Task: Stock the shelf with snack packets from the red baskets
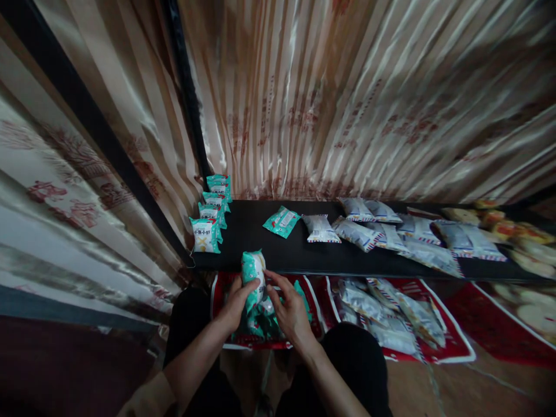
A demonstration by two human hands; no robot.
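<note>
A teal snack bag (pixel 252 267) with a white label is in my left hand (pixel 234 302), whose thumb presses across its front. My right hand (pixel 289 307) is beside it, fingers stretched out and apart, their tips at the bag's right edge. Beneath both hands, more teal snack bags (pixel 269 324) lie in a red basket with a white rim (pixel 316 301). On the black shelf (pixel 243 231), a row of similar teal bags (pixel 205 234) stands upright at the left end. One teal bag (pixel 282 222) lies flat farther right.
White snack bags (pixel 321 228) lie along the shelf's middle, with yellowish packets (pixel 499 226) at the far right. A second red basket (pixel 460 341) holds white bags (pixel 391 313). Black posts (pixel 186 87) and a pale curtain (pixel 304 104) stand behind and left.
</note>
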